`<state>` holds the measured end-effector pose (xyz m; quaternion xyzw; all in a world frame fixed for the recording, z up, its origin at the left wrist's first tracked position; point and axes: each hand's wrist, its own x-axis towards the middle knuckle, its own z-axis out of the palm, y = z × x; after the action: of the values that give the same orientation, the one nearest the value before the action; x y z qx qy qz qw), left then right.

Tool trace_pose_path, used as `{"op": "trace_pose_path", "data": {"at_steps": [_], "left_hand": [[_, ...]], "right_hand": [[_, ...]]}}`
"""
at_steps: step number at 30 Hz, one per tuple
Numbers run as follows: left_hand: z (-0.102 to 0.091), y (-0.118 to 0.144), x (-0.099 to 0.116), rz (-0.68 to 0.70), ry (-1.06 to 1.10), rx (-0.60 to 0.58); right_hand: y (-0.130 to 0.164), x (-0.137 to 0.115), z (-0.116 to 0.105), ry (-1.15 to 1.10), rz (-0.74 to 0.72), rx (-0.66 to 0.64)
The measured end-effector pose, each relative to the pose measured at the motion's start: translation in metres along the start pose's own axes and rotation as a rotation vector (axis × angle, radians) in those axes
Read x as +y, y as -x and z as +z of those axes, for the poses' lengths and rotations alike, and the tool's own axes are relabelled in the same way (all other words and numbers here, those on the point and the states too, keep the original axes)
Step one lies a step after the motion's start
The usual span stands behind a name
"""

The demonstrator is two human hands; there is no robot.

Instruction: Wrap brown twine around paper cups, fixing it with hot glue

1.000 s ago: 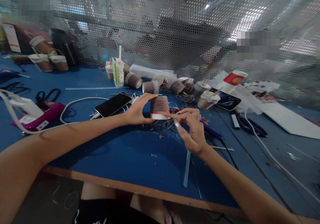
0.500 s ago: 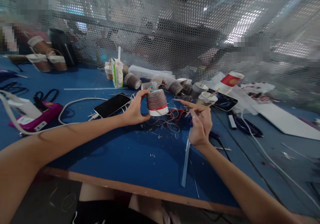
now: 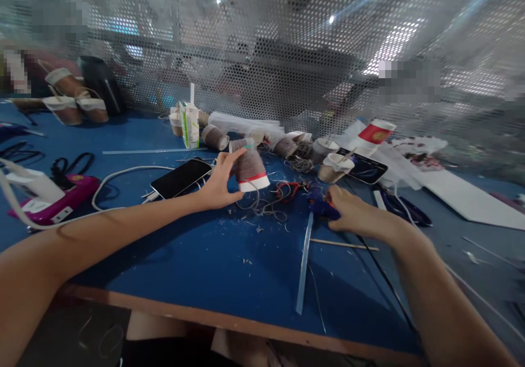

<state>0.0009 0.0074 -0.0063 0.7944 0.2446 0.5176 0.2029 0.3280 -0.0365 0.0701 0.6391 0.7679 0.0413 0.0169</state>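
Observation:
My left hand holds a paper cup tilted upside down, its fingertips and thumb at the cup's left side. Brown twine is wound round most of the cup, leaving a red and white band bare at its lower rim. Loose twine trails below it on the table. On the right, my right hand is closed around a blue glue gun. A long clear glue stick sticks out of the gun toward the table's front edge. Red-handled pliers or scissors lie between the hands.
A phone with a white cable lies at left, near a purple power strip. Several twine-wrapped cups, a drink carton and a red-and-white cup stand along the back. A wooden stick lies beside the glue stick.
My right hand has moved down and right from beside the cup and closed around the glue gun. The cup in my left hand has tilted and shifted slightly left.

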Motion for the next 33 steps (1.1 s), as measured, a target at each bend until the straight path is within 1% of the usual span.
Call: {"op": "trace_pose_path", "data": {"at_steps": [2,4,7,9,11,13,16,18,19,20,22,23,25,27,28,30,33], "left_hand": [[0.000,-0.002,0.003,-0.021,-0.125,-0.092],[0.000,-0.004,0.004,-0.014,-0.189,-0.126],[0.001,-0.005,0.004,0.034,-0.219,-0.110],[0.001,-0.005,0.004,0.072,-0.232,-0.096],[0.002,-0.004,0.004,0.080,-0.246,-0.079],[0.002,-0.004,0.004,0.062,-0.255,-0.070],[0.001,-0.003,0.005,0.046,-0.271,-0.073],[0.001,-0.002,0.006,0.044,-0.292,-0.063],[0.000,-0.003,0.006,0.043,-0.304,-0.053],[0.000,-0.003,0.007,0.041,-0.316,-0.043],[0.000,-0.003,0.008,0.038,-0.332,-0.023],[0.000,-0.003,0.009,0.037,-0.339,-0.013],[0.000,-0.002,0.010,0.036,-0.352,0.006],[0.000,-0.002,0.009,0.035,-0.361,0.014],[0.000,-0.002,0.009,0.035,-0.361,0.016],[0.001,-0.002,0.007,0.035,-0.354,0.024],[0.001,-0.002,0.006,0.041,-0.333,0.037]], "right_hand": [[-0.002,-0.009,0.004,0.043,0.028,-0.025],[-0.003,-0.018,0.006,0.047,0.069,0.015],[-0.002,-0.026,0.006,0.017,0.113,0.099],[0.001,-0.025,0.006,0.027,0.111,0.185],[0.003,-0.024,0.006,0.045,0.092,0.251],[0.005,-0.024,0.005,0.031,0.084,0.263],[0.004,-0.028,0.000,-0.036,0.100,0.229],[0.003,-0.034,-0.004,-0.110,0.107,0.239],[0.004,-0.037,-0.006,-0.167,0.110,0.266],[0.005,-0.040,-0.008,-0.249,0.111,0.306],[0.009,-0.049,-0.008,-0.491,0.103,0.368],[0.012,-0.054,-0.008,-0.636,0.094,0.369],[0.019,-0.064,-0.005,-0.906,0.060,0.312],[0.026,-0.075,-0.002,-1.059,0.009,0.250],[0.029,-0.080,-0.001,-1.086,-0.025,0.224],[0.032,-0.088,0.002,-1.065,-0.102,0.191],[0.033,-0.095,0.006,-0.935,-0.207,0.217]]}}
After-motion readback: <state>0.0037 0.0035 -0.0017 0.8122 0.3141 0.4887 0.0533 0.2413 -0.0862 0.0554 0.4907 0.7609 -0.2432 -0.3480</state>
